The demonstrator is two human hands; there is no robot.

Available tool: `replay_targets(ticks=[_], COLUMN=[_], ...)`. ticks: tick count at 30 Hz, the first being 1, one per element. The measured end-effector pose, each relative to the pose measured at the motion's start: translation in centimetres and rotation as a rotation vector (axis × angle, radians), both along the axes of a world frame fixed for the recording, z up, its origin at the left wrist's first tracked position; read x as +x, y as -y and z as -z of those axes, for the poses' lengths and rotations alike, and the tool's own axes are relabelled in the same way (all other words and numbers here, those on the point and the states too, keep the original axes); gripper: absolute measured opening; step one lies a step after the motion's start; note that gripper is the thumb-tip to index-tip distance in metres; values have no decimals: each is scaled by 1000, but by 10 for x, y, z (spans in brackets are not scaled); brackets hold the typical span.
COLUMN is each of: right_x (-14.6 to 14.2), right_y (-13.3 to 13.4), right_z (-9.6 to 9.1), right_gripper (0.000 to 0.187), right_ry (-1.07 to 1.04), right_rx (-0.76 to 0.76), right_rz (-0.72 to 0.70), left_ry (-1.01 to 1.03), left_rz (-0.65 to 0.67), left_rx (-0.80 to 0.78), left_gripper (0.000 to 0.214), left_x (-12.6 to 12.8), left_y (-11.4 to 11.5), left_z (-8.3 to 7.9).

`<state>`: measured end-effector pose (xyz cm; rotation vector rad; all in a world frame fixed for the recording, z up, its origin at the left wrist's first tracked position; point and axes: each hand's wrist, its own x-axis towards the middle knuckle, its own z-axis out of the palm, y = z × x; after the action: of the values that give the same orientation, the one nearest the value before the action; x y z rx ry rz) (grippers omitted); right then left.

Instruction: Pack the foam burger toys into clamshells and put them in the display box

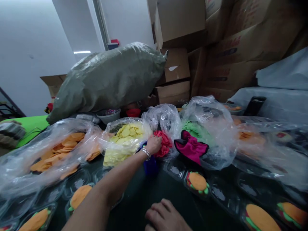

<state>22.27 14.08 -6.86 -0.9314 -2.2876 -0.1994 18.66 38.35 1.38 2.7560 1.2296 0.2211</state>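
Observation:
My left hand [154, 145], with a silver bracelet at the wrist, reaches forward into a clear bag of red frilly pieces [165, 144]. Its fingers are closed at the pile's near left side, pinching at the red pieces; the fingertips are partly hidden. Low in the middle, my right hand [166, 215] hovers over or rests on the dark table with fingers loosely bent, and nothing shows in it. Just below the left hand lies something dark blue [151, 167]. Toy burgers with orange bun tops, one of them a burger [197, 182] right of centre, sit in clear plastic trays.
Clear bags hold yellow discs [127, 132], orange pieces [64, 147] and green pieces [193, 129]. A magenta cloth [191, 146] with black edging lies against the green bag. Empty clear trays [176, 168] line both sides. Behind stand a large stuffed sack [110, 77] and cardboard boxes [175, 69].

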Motion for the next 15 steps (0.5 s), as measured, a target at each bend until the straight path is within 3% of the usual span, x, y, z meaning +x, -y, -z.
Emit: replay_targets(ticks=[3, 5, 7, 10, 15], right_x=[30, 44, 56, 73, 80], right_y=[6, 4, -6, -29, -51], right_z=[-44, -69, -84, -92, -88], right_gripper=[3, 9, 13, 11, 37], right_ry=[138, 136, -19, -292, -679], right_rx=[-96, -356, -619, -764, -727], right_rz=[-87, -23, 63, 177, 334], left_ry=[-6, -3, 14, 101, 368], left_rz=[-28, -46, -68, -79, -21], left_rx=[-38, -82, -129, -183, -363], left_gripper=[31, 31, 30, 26, 19], left_x=[-1, 0, 1, -2, -37], left_y=[3, 6, 11, 29, 92], left_z=[8, 7, 0, -20, -46])
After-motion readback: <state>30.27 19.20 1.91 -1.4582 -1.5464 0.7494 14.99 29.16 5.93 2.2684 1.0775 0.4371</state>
